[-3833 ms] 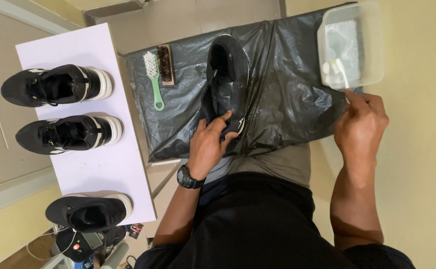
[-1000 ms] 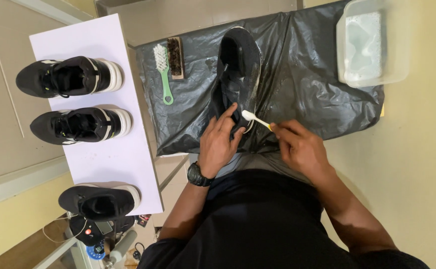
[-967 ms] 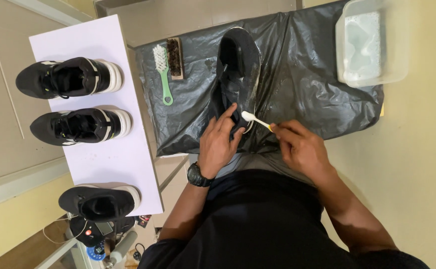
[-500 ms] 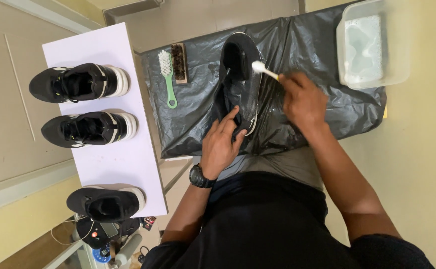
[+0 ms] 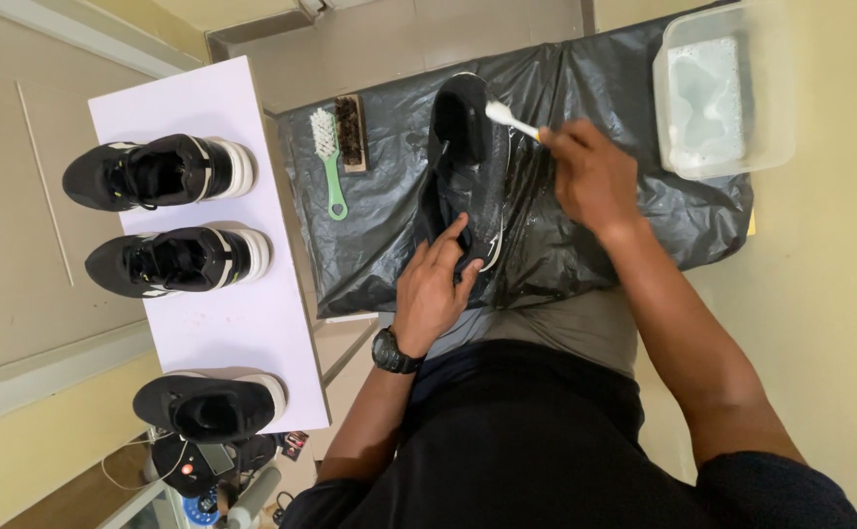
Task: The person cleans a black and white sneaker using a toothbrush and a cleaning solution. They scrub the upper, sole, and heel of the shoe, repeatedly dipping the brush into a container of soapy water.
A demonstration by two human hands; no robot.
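White desk [image 5: 252, 323], far left: it carries three black sneakers with pale soles, one at the far end [image 5: 159, 171], one in the middle [image 5: 178, 263] and one at the near end [image 5: 210, 405], each well apart from the work. Just to its right begins a black plastic sheet [image 5: 389, 235] spread over a second surface. On the sheet's left part lie a green-handled brush [image 5: 329, 162] and, touching it on the right, a dark-bristled wooden brush [image 5: 351, 131]; neither is in use. At the sheet's centre lies the black shoe [image 5: 463, 147] being cleaned, sole edge turned toward the right.

The left hand [image 5: 435, 289] presses on the near end of the shoe, fingers spread and partly curled over it, steadying it against the sheet; a dark watch sits on that wrist. The right hand [image 5: 590, 176] has its grip closed around the handle of a small white brush [image 5: 507, 118], whose head touches the shoe's far end near the pale sole edge. At far right a clear plastic tub [image 5: 776, 88] of cloudy, soapy water stands on the sheet's corner, near the right hand.

Judged from this, the step in hand is scrubbing the far end of the shoe. A further stroke would call for firm downward hold by the left hand and short, controlled brush travel along the sole edge.
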